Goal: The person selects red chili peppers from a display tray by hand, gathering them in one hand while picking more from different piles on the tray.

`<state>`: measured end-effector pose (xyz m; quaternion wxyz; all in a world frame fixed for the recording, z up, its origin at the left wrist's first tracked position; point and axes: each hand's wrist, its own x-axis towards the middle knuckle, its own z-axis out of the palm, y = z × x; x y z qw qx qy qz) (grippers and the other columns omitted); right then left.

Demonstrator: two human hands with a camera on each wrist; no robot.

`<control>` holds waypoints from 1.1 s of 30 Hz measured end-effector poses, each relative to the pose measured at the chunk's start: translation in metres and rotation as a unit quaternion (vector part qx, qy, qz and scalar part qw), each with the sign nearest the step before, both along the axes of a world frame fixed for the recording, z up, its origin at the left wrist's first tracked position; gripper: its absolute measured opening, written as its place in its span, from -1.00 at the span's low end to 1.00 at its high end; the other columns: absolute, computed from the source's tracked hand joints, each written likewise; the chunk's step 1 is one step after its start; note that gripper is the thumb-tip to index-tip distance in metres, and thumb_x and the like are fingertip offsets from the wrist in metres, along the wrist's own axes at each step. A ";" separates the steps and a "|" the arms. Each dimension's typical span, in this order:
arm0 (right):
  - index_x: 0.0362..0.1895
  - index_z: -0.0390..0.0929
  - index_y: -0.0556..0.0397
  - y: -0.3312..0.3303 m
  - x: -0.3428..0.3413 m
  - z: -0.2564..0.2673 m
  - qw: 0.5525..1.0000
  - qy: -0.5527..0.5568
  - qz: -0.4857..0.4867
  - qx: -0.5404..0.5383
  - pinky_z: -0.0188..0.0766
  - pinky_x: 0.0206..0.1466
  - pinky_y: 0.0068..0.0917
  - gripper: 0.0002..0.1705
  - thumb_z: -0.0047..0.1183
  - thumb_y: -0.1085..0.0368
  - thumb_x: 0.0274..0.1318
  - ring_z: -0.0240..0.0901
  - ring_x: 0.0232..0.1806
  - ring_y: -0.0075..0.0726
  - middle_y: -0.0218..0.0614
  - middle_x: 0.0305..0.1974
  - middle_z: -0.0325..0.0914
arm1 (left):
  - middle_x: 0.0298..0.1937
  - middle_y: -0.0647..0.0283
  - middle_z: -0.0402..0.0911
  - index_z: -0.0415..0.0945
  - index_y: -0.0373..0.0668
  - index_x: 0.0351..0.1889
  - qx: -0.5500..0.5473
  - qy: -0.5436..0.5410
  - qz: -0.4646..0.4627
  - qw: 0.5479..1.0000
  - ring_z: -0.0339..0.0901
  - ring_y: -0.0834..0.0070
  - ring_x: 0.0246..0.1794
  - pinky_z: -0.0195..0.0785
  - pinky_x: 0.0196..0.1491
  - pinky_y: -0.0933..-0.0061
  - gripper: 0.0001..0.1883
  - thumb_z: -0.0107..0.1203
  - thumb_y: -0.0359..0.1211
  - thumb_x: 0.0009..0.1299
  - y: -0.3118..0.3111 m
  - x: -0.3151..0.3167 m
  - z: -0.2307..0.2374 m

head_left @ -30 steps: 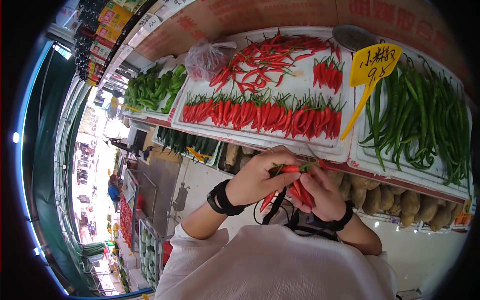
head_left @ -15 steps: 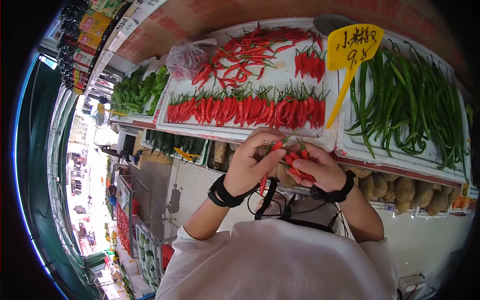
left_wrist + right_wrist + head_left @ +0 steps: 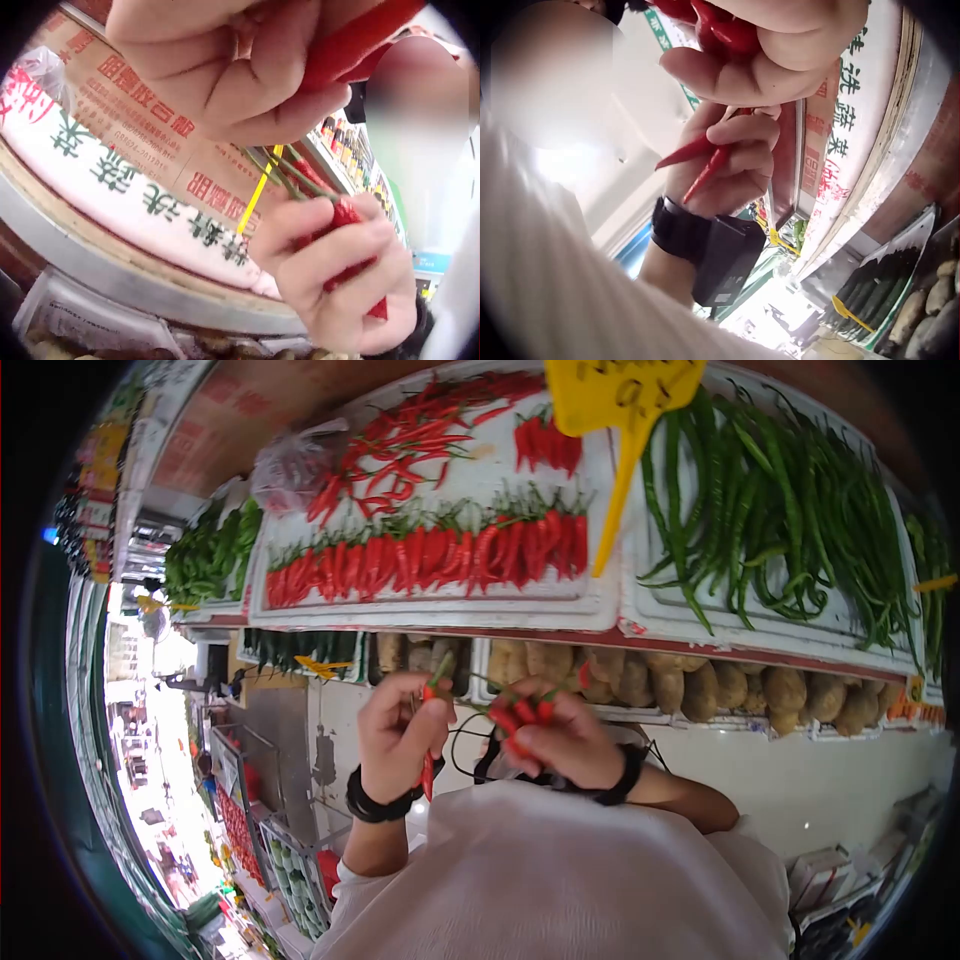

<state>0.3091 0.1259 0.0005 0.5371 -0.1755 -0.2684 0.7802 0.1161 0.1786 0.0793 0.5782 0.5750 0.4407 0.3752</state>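
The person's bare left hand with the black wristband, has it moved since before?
Yes: in the head view, the left hand earlier overlapped the near edge of the white foam tray of red chillies; now it's lower, clear of it, and farther left.

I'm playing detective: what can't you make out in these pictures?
Head: yellow sign, top cut off by the upper edge.
Head: how many red chilies the right grip holds; it partly covers them.
Head: plastic bag, contents blurred behind crinkled plastic.
Left wrist: white panel, its print too small to read.
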 end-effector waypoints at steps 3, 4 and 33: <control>0.14 0.20 0.08 -0.004 -0.005 0.018 0.993 -0.108 0.040 -0.026 0.34 -0.47 -0.66 -0.59 -0.03 0.38 0.22 0.39 -0.42 -0.70 -0.45 -0.37 0.42 | -0.45 0.34 0.49 0.41 -0.36 -0.04 -0.009 0.072 0.003 0.997 0.33 0.76 -0.64 0.16 -0.57 0.74 -0.82 0.01 -0.53 0.42 -0.019 0.008 -0.018; 0.13 0.19 0.10 -0.008 -0.010 0.011 0.991 -0.133 0.025 -0.008 0.33 -0.46 -0.65 -0.58 -0.03 0.38 0.22 0.38 -0.43 -0.69 -0.44 -0.38 0.40 | -0.44 0.34 0.49 0.45 -0.35 -0.05 0.007 0.090 0.020 0.996 0.32 0.77 -0.62 0.16 -0.55 0.72 -0.82 0.04 -0.52 0.40 -0.023 0.011 -0.025; -0.11 0.35 0.03 0.004 -0.020 -0.023 0.978 0.017 -0.118 -0.170 0.31 -0.55 -0.72 -0.83 -0.05 0.23 0.36 0.40 -0.53 -0.66 -0.40 -0.35 0.51 | -0.22 0.11 0.54 0.12 -0.22 0.41 0.112 0.250 -0.183 0.944 0.52 0.37 -0.39 0.39 -0.27 0.43 -0.47 -0.08 -0.38 0.49 -0.006 0.023 -0.033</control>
